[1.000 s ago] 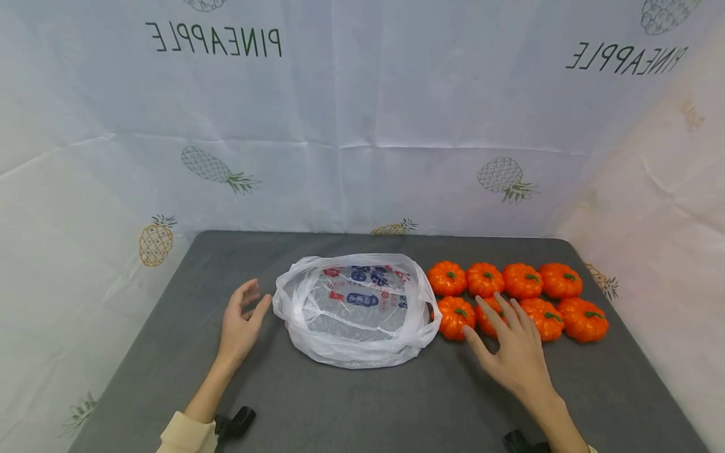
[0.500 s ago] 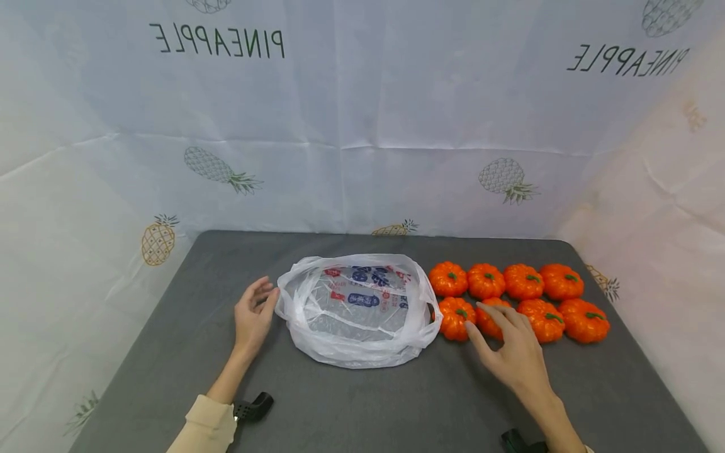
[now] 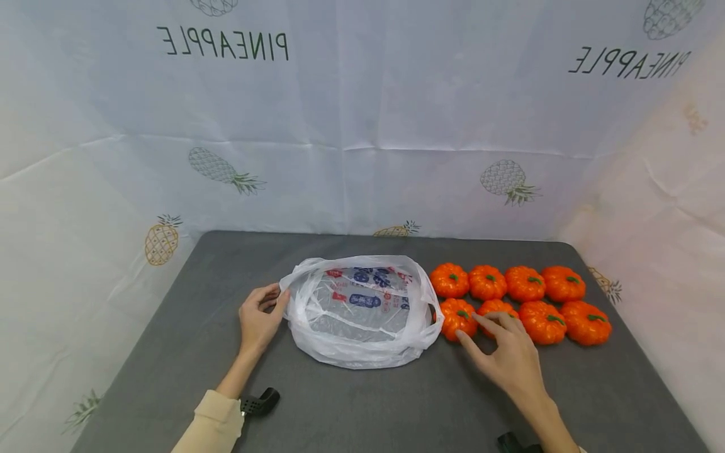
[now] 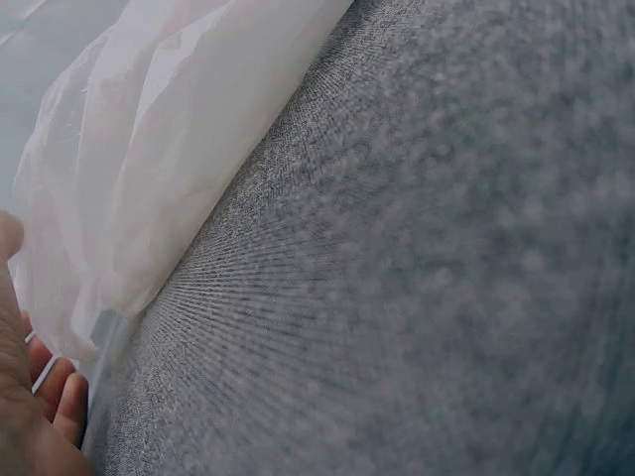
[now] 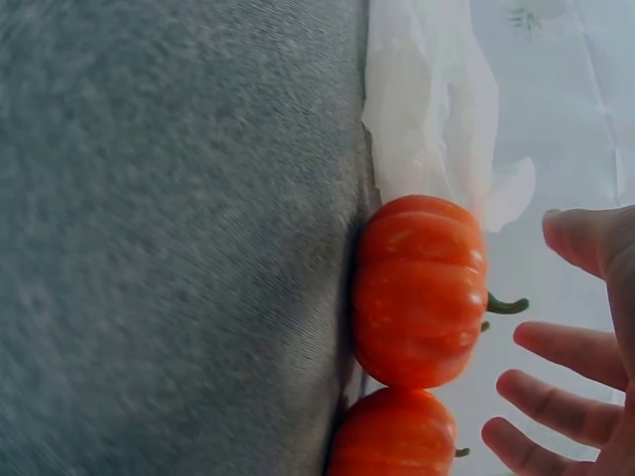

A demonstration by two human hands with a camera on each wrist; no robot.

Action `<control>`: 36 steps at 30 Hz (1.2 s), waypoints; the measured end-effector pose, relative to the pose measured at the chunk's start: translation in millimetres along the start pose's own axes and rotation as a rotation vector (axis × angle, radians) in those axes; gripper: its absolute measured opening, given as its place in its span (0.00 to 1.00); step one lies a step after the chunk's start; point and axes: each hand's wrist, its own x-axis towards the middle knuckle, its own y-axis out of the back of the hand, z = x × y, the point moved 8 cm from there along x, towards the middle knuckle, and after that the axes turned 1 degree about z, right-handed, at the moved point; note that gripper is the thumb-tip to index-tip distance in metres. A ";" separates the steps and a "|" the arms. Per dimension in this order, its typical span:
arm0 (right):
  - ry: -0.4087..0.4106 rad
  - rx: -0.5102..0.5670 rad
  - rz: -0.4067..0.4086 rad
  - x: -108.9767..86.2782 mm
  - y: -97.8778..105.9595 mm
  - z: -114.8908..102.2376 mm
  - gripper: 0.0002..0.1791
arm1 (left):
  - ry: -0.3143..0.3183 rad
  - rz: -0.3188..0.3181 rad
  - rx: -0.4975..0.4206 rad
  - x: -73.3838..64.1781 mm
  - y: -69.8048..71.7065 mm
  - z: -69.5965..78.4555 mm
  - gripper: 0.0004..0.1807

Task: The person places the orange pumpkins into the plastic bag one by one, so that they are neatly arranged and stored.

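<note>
A thin white plastic bag with red and blue print stands on the table, its mouth spread wide. At its left rim, my left hand pinches the edge between thumb and fingers; in the left wrist view the film runs between them. My right hand, fingers spread and slightly bent, hovers by the front-row pumpkins. The front-left small orange pumpkin sits under its fingertips, beside the bag. Its neighbour is partly hidden by the hand. In the right wrist view a gap separates the fingers from the pumpkin.
Several more orange pumpkins with green stems stand in two rows on the right of the dark grey table. The bag's right handle touches the nearest one. A white cloth with pineapple prints hangs behind the table and at both sides.
My left hand has moved right and up to the bag's rim, which is now drawn slightly toward it. My right hand has shifted left toward the front-left pumpkin, its fingers bending more.
</note>
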 end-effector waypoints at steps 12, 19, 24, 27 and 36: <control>-0.054 -0.021 -0.034 -2.2 -7.4 4.2 0.14 | 0.090 0.019 0.076 7.2 -3.6 -47.2 0.09; -0.078 -0.018 -0.041 -2.1 -9.4 6.2 0.14 | 0.072 -0.008 0.134 15.5 -3.1 -33.7 0.12; -0.071 -0.022 -0.026 -0.6 -9.6 5.9 0.15 | -0.008 -0.036 0.194 24.9 -3.5 -21.6 0.12; -0.065 -0.033 -0.030 1.4 -10.4 4.8 0.17 | -0.019 -0.047 0.191 27.8 -3.7 -19.2 0.10; -0.068 -0.033 -0.021 9.4 -12.0 2.0 0.17 | -0.007 -0.052 0.218 29.6 -5.1 -16.9 0.10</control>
